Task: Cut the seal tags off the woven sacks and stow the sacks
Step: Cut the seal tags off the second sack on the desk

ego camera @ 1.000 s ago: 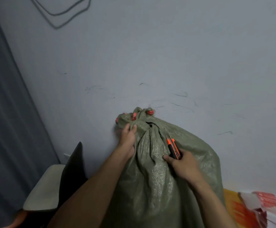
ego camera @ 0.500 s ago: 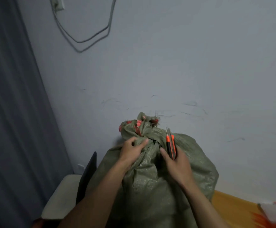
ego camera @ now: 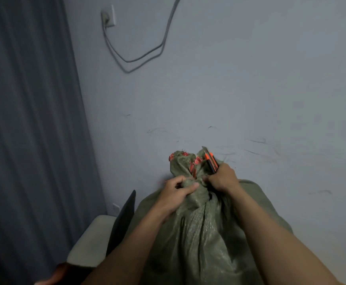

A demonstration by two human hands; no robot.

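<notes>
Green woven sack (ego camera: 205, 233) stands full against the grey wall (ego camera: 250, 89), its neck gathered and showing orange seal tags (ego camera: 194, 164) at the top. Left hand (ego camera: 176, 195) grips the bunched neck from the left; right hand (ego camera: 222, 178) is curled round an orange utility knife (ego camera: 210, 160), blade up, just right of the tags. Dark curtain (ego camera: 30, 120) hangs left, a cable (ego camera: 139, 58) loops from a wall socket (ego camera: 108, 17).

The sack (ego camera: 201, 239) is olive green with red markings at its mouth. The knife (ego camera: 211, 161) is orange and black. The curtain (ego camera: 28, 120) is dark grey.
</notes>
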